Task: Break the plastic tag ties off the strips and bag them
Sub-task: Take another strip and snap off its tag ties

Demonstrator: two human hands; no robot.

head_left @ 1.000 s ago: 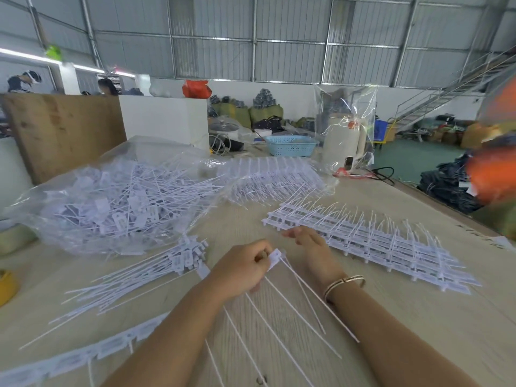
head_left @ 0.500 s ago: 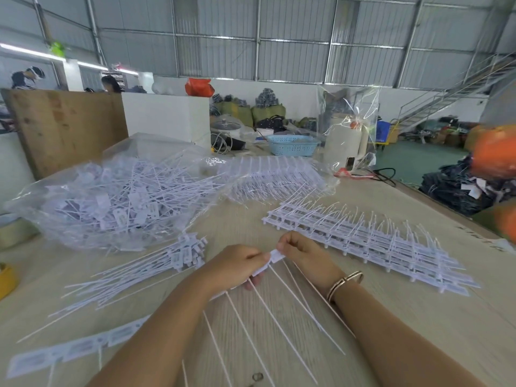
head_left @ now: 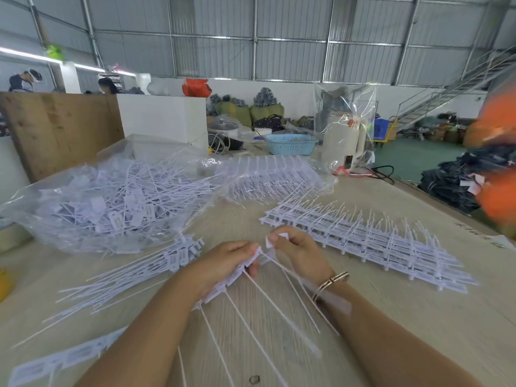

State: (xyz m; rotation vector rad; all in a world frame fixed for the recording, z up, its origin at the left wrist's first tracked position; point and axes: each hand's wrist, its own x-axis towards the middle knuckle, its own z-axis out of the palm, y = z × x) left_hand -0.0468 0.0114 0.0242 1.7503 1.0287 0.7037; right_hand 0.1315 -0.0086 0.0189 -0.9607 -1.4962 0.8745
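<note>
- Snapping ties off one at a time is the step in hand: the left hand [head_left: 226, 262] grips the white plastic strip of joined tag heads [head_left: 223, 289], fingers curled over it, its thin tails fanning toward the viewer across the pale wooden worktop [head_left: 418, 331].
- The right hand [head_left: 296, 251] pinches a single white tag head [head_left: 275, 240] between thumb and fingertips, lifted just clear of the strip's end.
- Compared with half a second ago, when both hands met on the strip's end tag, a small gap now shows between that tag and the strip. I judge this tie has just broken free, or nearly so; its tail runs back under the right wrist, blurred.
- That means one more tie is ready to join the loose bundle of separated white ties [head_left: 134, 275] lying left of the hands, and the strip in the left hand has several ties left.
- The large clear plastic bag of loose ties [head_left: 111, 202] sits beyond that bundle, well apart from the hands, already well filled.
- A stack of unbroken white tie strips [head_left: 377, 241] waits on the right, and an emptied strip piece [head_left: 55, 361] lies near the left forearm, so much work remains.
- Writing: the tag heads carry faint printed marks, too small to read; no brand or label is legible anywhere.
</note>
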